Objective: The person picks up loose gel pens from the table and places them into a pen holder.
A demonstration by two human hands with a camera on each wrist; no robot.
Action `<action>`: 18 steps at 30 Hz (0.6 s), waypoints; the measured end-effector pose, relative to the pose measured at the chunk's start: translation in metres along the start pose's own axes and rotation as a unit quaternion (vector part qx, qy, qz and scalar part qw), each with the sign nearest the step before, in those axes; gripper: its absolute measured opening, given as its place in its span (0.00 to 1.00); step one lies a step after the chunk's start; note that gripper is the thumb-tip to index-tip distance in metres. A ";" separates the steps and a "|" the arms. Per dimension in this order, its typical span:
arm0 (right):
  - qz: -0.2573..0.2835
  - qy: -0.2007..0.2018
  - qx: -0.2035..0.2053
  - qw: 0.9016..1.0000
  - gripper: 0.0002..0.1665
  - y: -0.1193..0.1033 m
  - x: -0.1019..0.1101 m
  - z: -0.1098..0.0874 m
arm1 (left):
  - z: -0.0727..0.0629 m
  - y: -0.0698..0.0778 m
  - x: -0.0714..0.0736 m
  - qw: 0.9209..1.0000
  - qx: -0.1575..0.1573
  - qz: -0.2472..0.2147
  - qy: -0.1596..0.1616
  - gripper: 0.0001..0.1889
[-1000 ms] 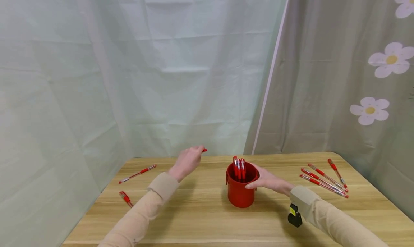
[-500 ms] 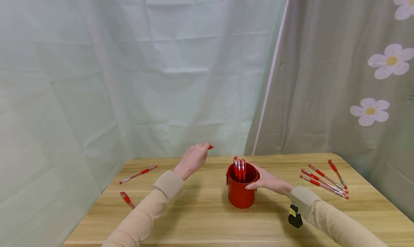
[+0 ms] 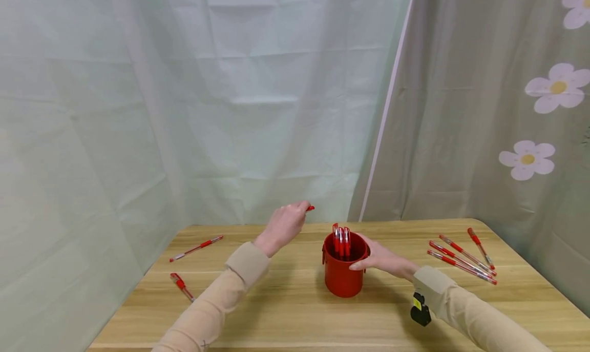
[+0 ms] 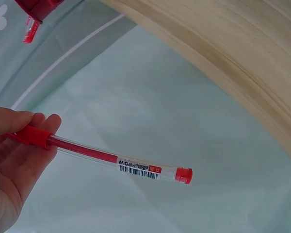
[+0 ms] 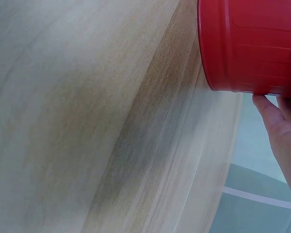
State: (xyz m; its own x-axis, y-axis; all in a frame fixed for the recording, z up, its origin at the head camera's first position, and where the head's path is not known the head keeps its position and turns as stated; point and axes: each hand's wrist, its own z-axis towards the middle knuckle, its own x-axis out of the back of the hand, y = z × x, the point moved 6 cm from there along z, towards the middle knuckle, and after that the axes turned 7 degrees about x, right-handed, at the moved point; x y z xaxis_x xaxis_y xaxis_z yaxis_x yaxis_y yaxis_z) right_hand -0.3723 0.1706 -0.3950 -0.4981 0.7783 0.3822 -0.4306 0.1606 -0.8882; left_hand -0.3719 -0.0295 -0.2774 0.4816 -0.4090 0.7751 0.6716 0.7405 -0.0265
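Observation:
My left hand (image 3: 286,224) is raised over the back of the table, left of a red pail (image 3: 343,281). Between its thumb and fingers it pinches a red gel pen (image 4: 94,152) by the grip end. In the left wrist view the clear barrel with a barcode label and the red end plug point away from the hand. Several capped red pens (image 3: 341,242) stand inside the upright pail, cap ends above the rim. My right hand (image 3: 380,258) holds the pail's right side, thumb at the front of the rim; in the right wrist view its fingers (image 5: 268,109) touch the pail wall.
Two red pens, a farther one (image 3: 196,248) and a nearer one (image 3: 182,286), lie on the wooden table (image 3: 286,316) at the left. Several more pens (image 3: 461,262) lie at the right. Pale curtains (image 3: 258,111) hang behind the table.
My left hand has moved right with the pen, closer to the pail. The right hand and the pail have stayed in place.

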 end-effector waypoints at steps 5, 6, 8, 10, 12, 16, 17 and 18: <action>0.000 -0.004 0.001 1.000 0.43 0.001 0.000 0.001 | 0.003 0.008 0.002 1.000 -0.010 0.001 0.002 0.07; -0.001 -0.005 0.001 1.000 0.43 0.002 0.000 0.001 | 0.004 0.010 0.003 1.000 -0.015 0.004 0.005 0.07; -0.001 -0.006 0.000 1.000 0.43 0.002 0.000 0.001 | 0.004 0.014 0.004 0.999 -0.028 0.008 0.014 0.06; 0.001 -0.006 0.001 1.000 0.43 0.002 0.000 0.001 | 0.005 0.020 0.006 0.999 -0.041 0.008 0.022 0.05; 0.003 -0.006 0.002 1.000 0.42 0.001 -0.001 0.001 | 0.006 0.025 0.007 0.998 -0.050 0.007 0.026 0.05; 0.007 -0.006 0.006 1.000 0.42 0.000 -0.002 0.000 | 0.006 0.033 0.009 0.998 -0.063 0.003 0.029 0.06; 0.007 -0.006 0.008 1.000 0.42 0.000 -0.002 0.000 | 0.007 0.034 0.009 0.997 -0.067 0.003 0.031 0.06; 0.008 -0.006 0.008 1.000 0.42 -0.001 -0.002 0.000 | 0.007 0.036 0.010 0.997 -0.070 0.001 0.033 0.06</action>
State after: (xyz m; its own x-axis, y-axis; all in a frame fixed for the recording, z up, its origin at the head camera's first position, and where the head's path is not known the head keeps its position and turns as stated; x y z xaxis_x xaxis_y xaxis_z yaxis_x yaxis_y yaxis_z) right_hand -0.3715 0.1688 -0.3950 -0.5138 0.7733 0.3716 -0.4353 0.1383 -0.8896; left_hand -0.3468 -0.0033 -0.2661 0.5158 -0.4452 0.7320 0.7401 0.6619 -0.1189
